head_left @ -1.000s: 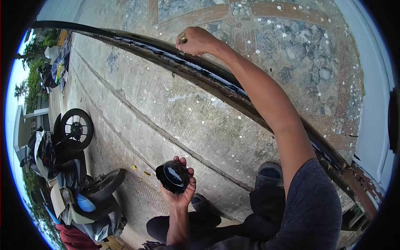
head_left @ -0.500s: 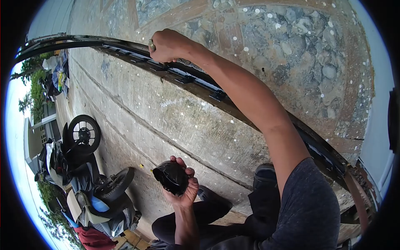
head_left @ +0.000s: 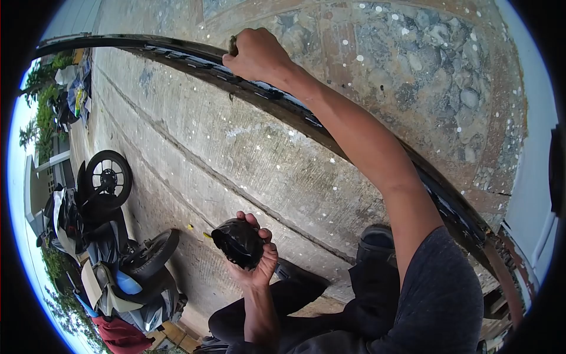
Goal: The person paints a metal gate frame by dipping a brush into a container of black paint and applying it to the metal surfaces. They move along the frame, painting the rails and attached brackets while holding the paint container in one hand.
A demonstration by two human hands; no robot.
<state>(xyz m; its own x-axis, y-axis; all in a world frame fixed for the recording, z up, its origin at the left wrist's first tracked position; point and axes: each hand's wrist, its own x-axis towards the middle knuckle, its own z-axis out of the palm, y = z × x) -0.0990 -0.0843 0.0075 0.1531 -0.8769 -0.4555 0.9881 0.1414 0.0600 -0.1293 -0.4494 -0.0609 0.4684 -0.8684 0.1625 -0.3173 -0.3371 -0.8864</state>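
Note:
My left hand [head_left: 259, 259] grips a black, open-topped cup [head_left: 239, 242] from below and the side, its mouth tilted toward the left of the view. The inside of the cup is dark and glossy; its contents are hard to make out. At the end of my outstretched arm, my right hand [head_left: 256, 54] is closed around what looks like a paintbrush [head_left: 233, 45]. Only a short tan end of it shows beside the thumb, and any bristles are hidden. That fist is at a long black metal rail [head_left: 177, 54] with wet-looking, shiny patches.
Rough concrete paving [head_left: 194, 112] lies on the near side of the rail, with stone-set paving [head_left: 413, 65] beyond. A parked motorcycle [head_left: 118, 259] stands at the left. My shoe [head_left: 377, 239] rests on the ground below the rail. A light wall [head_left: 525, 200] rises at the right.
My right hand has shifted a little right and up in the view, still at the rail. The cup in my left hand appears slightly further left and up as the camera has turned.

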